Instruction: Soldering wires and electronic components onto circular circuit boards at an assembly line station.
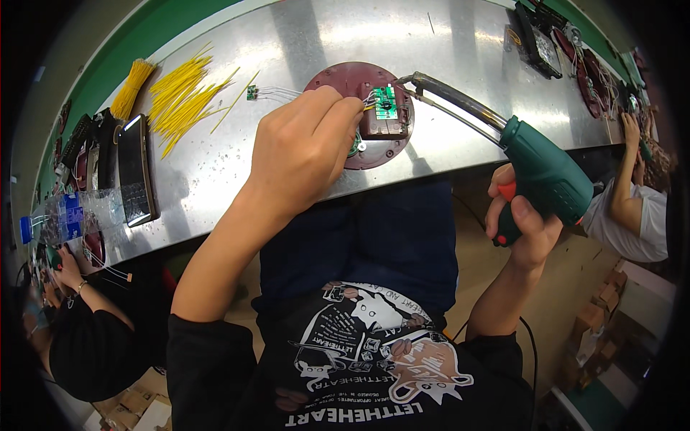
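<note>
Two hands busy, soldering step: left hand (302,147) fingers pinched thin white wires (277,91) against small green circuit board (386,102); right hand (521,215) gripped green pistol-grip soldering gun (543,172). Next likely needs steady tip contact.

Bright overhead light glares off the steel table (287,43), edges bend and darken, centre stays sharp.

Left hand (305,147) pinched, forearm extended; right hand (519,219) fisted
</note>
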Demonstrator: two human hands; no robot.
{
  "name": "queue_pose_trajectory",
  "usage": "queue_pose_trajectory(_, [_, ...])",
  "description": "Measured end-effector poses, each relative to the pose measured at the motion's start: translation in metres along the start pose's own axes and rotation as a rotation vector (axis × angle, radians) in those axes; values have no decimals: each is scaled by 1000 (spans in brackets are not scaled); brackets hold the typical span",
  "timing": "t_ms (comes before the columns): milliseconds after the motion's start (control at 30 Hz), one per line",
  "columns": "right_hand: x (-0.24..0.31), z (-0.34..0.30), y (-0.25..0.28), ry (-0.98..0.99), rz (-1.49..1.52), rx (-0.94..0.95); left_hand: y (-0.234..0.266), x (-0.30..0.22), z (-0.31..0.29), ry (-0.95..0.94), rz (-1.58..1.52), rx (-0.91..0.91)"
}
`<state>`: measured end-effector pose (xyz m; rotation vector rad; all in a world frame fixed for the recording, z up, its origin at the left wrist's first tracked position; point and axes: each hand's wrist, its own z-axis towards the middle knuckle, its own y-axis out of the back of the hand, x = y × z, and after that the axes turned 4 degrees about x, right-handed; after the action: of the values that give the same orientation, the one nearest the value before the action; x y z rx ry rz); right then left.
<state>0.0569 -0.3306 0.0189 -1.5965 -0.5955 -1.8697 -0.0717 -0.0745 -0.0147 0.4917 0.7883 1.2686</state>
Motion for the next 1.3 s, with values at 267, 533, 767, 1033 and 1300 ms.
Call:
queue_pose_trajectory(267, [-1, -3, 5, 11, -33, 111, 1, -2, 0, 3, -6, -8])
queue_pose_trajectory(533, [-1, -6, 10, -34, -69, 187, 3, -3, 1, 11, -6, 16])
queue_pose_trajectory(767, [0, -8, 9, -70, -31, 181, 6, -6, 3, 4, -6, 48])
queue_pose_trajectory(1033, [0, -6, 15, -115, -5, 225, 7, -6, 1, 17, -2, 65])
queue_pose_trajectory(1300, [4, -7, 10, -108, -29, 190, 0, -2, 0, -14, 3, -10])
